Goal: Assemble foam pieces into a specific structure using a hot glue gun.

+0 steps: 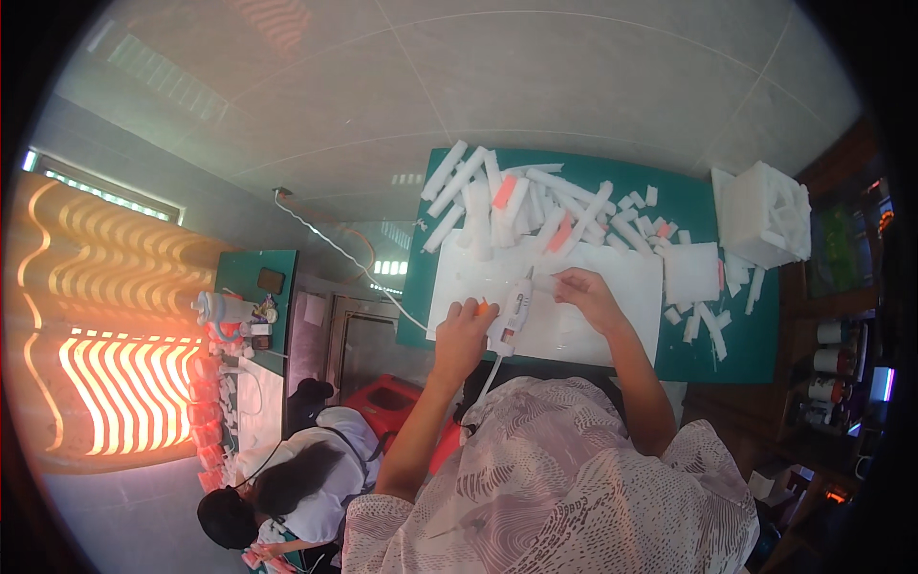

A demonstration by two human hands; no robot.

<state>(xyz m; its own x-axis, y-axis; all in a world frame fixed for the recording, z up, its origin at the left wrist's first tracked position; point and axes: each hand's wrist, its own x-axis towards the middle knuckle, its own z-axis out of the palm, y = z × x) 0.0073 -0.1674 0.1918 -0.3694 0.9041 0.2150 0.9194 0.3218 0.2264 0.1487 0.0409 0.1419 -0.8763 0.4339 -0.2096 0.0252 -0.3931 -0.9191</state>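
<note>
Two hands work close together over a white board (pixel 593 316) on the green desk (pixel 688 354). The left hand (pixel 464 330) has its grip wrapped tight around the handle of a white glue gun (pixel 514 308), an orange trigger showing at the fingers, with the nozzle pointed up and away toward the other hand. The right hand (pixel 585 292) pinches a small white foam piece (pixel 545 282) just beside the nozzle tip, seemingly held there so its end meets the glue. A white cord (pixel 335 251) runs from the gun's base off to the left across the floor. Beyond the hands lies a heap of white foam strips (pixel 521 206), some with orange faces, within easy reach. A cut foam square (pixel 690 273) and a larger foam block (pixel 765 215) sit to the right, with scraps near them. Another person (pixel 287 478) sits low at the left beside a second green desk (pixel 251 306).
</note>
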